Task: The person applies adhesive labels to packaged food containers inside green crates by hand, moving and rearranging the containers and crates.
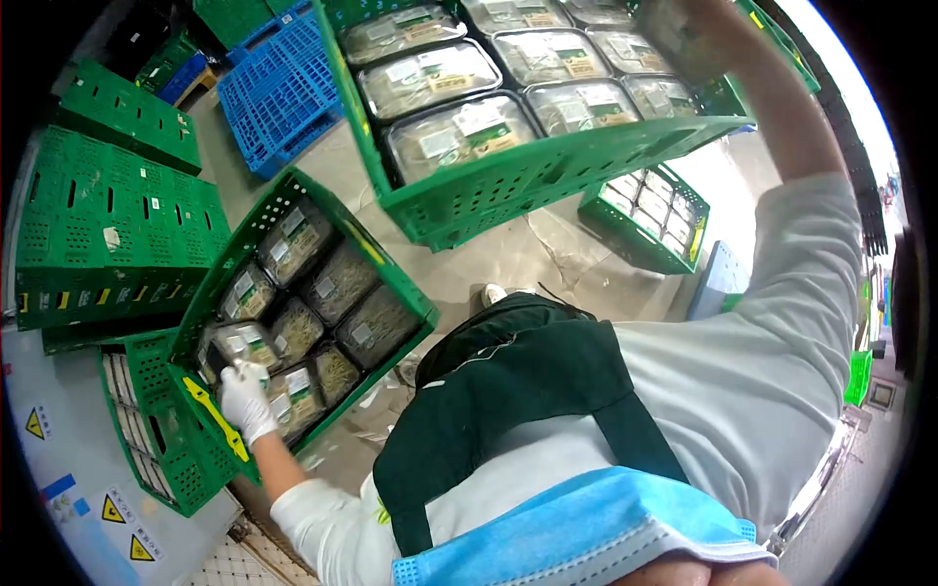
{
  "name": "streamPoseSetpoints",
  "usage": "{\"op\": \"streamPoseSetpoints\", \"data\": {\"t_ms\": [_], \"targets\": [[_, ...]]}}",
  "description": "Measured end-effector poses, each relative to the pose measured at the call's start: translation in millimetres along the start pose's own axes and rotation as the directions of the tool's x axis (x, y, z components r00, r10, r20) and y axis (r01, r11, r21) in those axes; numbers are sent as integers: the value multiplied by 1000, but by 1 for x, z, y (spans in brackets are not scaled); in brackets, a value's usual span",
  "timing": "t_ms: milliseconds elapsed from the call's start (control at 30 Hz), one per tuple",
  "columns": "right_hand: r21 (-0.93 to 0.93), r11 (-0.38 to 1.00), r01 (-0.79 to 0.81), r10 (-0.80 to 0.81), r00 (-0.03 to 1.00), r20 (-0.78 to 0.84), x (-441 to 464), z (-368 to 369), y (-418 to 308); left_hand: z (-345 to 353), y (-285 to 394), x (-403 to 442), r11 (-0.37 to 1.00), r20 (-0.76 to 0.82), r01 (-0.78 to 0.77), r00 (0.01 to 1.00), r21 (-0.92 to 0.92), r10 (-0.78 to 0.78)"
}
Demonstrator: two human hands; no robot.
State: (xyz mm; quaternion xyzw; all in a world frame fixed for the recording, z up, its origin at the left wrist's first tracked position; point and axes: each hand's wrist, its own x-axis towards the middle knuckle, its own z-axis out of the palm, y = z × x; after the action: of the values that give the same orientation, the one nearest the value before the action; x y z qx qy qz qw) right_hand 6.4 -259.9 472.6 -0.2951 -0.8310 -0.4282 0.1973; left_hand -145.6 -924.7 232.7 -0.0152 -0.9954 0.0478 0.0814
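My left hand (248,398), in a white glove, is closed on the edge of a clear-lidded food tray (250,342) at the near-left side of the lower green crate (399,337). That tray sits tilted over its neighbours. Beside it lie several similar trays with labels and pale, stringy contents, such as one food tray (342,283). My right hand (684,37) is over the far right part of the upper green crate (547,161), above its lidded trays (469,137). It is blurred at the frame's top, and its fingers cannot be made out.
Stacked green crates (117,210) stand at the left, and blue plastic pallets (283,93) lie behind them. Another filled green crate (635,234) sits on the floor to the right. A grey panel with warning stickers (112,508) is at the lower left.
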Motion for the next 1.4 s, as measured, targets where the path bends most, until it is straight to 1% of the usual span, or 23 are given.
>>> {"op": "streamPoseSetpoints", "data": {"t_ms": [33,67,133,200,333,400,433,467,567,700,767,800,867,933,1000,1067,1133,1200,1267,1300,1333,1367,1400], "targets": [[-266,963,-33,106,959,263,-9,24,-26,-28,4,-1,996,-47,-8,999,88,12],[44,981,-189,157,907,391,-19,77,-31,-62,8,-2,984,-91,-10,996,177,26],[8,985,174,-156,862,483,-58,74,-47,-127,22,-4,971,-290,-111,941,214,171],[21,1000,13,-24,752,659,-74,107,-72,-189,45,0,945,-445,-249,836,212,320],[182,979,92,-194,693,695,-82,100,-70,-281,137,12,912,-618,-411,720,-12,316],[286,950,122,-292,661,691,-86,84,-61,-307,201,13,717,-620,-598,726,-357,297],[291,955,62,-262,642,721,-85,87,-57,-311,228,24,637,-783,-771,395,1,480],[317,942,112,-310,654,690,-87,89,-52,-320,266,21,616,-744,-775,495,-144,449],[414,896,164,-419,624,660,-92,82,-27,-325,373,19,457,-795,-889,307,-43,523],[641,767,-40,-290,869,401,-94,76,28,-321,475,-8,372,-567,-902,193,219,801],[800,565,-201,-47,961,274,-102,92,60,-293,501,-5,281,-655,-876,-51,392,754],[803,559,-209,26,972,235,-114,91,68,-247,512,14,253,-782,-784,-415,567,464],[932,314,-180,44,984,175,-136,69,57,-205,514,14,-148,-669,-839,-512,523,540],[903,393,171,-139,982,-126,-152,58,39,-164,509,12,-437,-515,-806,-592,400,621],[885,391,251,-368,924,-100,-162,48,21,-150,501,6,-560,-423,-769,-638,308,643],[916,314,248,-480,874,-72,-157,51,12,-154,494,9,-529,-363,-833,-550,164,752],[968,238,-78,-656,723,219,-137,37,15,-176,474,11,-447,-378,-885,-462,132,802],[969,190,-160,-630,736,246,-115,29,9,-207,434,9,-399,-462,-907,-415,136,784],[938,344,48,-454,883,121,-82,40,-11,-254,368,-7,-169,-328,-981,-192,97,925],[848,443,290,-446,892,-72,-59,54,-29,-281,334,-11,-181,-338,-983,-171,3,925],[688,531,494,-447,854,-267,-36,66,-48,-288,299,-17,-136,-393,-922,20,-364,919],[581,582,569,-605,781,-158,-19,66,-64,-304,249,-21,73,-161,-815,200,-575,967],[466,603,648,-724,690,-22,-5,64,-80,-296,191,-32,214,-145,-723,400,-657,905]]}}
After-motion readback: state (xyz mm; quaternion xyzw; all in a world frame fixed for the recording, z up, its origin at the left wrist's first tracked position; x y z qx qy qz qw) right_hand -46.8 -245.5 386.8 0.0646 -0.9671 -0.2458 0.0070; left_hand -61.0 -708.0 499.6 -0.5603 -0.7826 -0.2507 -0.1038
